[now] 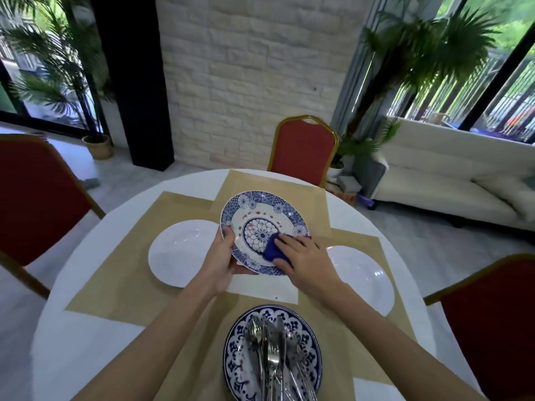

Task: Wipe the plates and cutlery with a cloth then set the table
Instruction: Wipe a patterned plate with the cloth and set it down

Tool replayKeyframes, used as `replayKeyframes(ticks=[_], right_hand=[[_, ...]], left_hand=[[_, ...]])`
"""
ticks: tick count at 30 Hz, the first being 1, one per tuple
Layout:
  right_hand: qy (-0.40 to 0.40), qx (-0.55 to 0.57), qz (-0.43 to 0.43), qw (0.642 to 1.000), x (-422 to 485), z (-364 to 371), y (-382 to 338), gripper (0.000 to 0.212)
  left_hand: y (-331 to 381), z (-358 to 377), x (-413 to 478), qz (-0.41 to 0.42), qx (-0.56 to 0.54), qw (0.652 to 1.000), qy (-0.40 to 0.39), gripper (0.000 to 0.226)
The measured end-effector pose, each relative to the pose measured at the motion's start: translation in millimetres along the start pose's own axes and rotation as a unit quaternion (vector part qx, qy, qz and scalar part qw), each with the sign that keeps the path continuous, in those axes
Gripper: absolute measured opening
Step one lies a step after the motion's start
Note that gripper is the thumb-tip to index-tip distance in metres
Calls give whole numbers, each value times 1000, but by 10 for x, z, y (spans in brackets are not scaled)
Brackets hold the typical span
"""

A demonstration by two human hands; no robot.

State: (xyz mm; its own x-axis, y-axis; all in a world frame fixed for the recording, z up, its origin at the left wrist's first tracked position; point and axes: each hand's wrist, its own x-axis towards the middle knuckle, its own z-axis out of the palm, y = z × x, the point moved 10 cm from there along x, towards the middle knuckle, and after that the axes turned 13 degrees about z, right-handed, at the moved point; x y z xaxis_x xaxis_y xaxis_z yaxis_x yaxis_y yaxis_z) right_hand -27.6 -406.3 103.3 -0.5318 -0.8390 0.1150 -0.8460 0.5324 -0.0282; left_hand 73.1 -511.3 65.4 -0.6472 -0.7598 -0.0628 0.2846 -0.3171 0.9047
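the left hand [221, 261] is gripping the patterned plate [260, 215] by its near-left rim, thumb on the face, and is holding it tilted above the middle of the table [86, 328]. the right hand [304, 260] is curling its fingers over a bunched blue cloth [273, 250] and pressing it on the plate's lower right side. a left white plate [179, 250] and a right white plate [367, 273] are lying on tan mats [124, 270] on either side. nearest the person, a blue plate [234, 337] is carrying a pile of cutlery [272, 351]. red chairs [304, 149] are standing around the table.
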Motion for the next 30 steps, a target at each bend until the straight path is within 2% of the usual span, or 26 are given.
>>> replayKeyframes(ticks=[1,3,5,6,9,13,15,18,22,25,27,30], right_hand=[[-21,11,-10,1000,-57,52,-55,91],[-89,44,-38,994,-120,123,-217,75],[-106,75,-74,989,-91,83,-391,54],[-101,75,-85,988,-50,44,-451,52],[-45,17,-59,997,152,-79,-391,55],[9,-61,71,996,304,-279,65,57],[-4,-78,117,990,181,-275,205,58],[-69,-58,104,990,-155,-140,84,57],[-128,58,20,990,-351,-77,-320,55],[-80,69,-12,994,-112,-200,-376,57],[-27,26,23,999,84,-286,-183,60],[44,-38,103,993,208,-422,221,60]], left_hand=[[20,1,-29,0,1,1000,-1,37],[33,30,-91,-3,4,1000,-13,37],[-3,93,-165,-17,7,999,-35,40],[-26,131,-213,-24,12,999,-47,41],[-54,221,-326,-30,21,996,-79,43],[132,223,-318,9,33,996,-82,48],[242,193,-269,26,39,997,-66,48],[320,171,-233,40,41,998,-37,42],[246,268,-298,19,33,998,-52,39],[155,384,-401,-6,29,995,-93,37],[151,441,-453,-6,37,993,-115,39],[219,449,-460,6,46,993,-107,39]])
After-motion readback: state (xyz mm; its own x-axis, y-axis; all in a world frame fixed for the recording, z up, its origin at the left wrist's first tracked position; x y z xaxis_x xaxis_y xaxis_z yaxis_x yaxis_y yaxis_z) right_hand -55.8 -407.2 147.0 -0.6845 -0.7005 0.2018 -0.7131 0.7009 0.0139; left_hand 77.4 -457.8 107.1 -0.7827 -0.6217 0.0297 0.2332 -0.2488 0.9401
